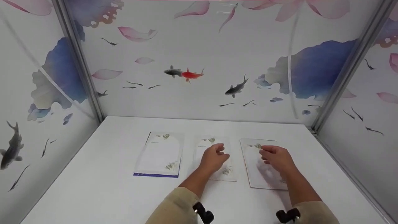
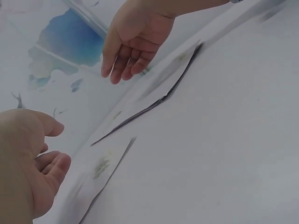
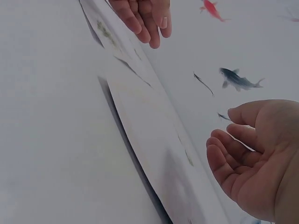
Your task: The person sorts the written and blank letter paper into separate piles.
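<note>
Three paper pads with small floral prints lie in a row on a white table. My left hand (image 1: 214, 158) hovers over the middle pad (image 1: 227, 171), its fingers loosely bent and nothing between them. Above the right pad (image 1: 256, 175) is my right hand (image 1: 277, 158), also relaxed and holding nothing, with a shadow falling on the paper below. In the right wrist view, thumb and fingers of the right hand (image 3: 261, 154) stand apart. The left pad (image 1: 160, 155) shows a blue strip along its near edge, and neither hand is near it.
The white table (image 1: 99, 174) is enclosed by panels printed with fish, petals and blue leaves, such as the back panel (image 1: 199, 99). Metal posts (image 1: 82, 59) stand at the back corners. A small black device (image 1: 203, 213) sits at the left sleeve, another (image 1: 287, 215) at the right.
</note>
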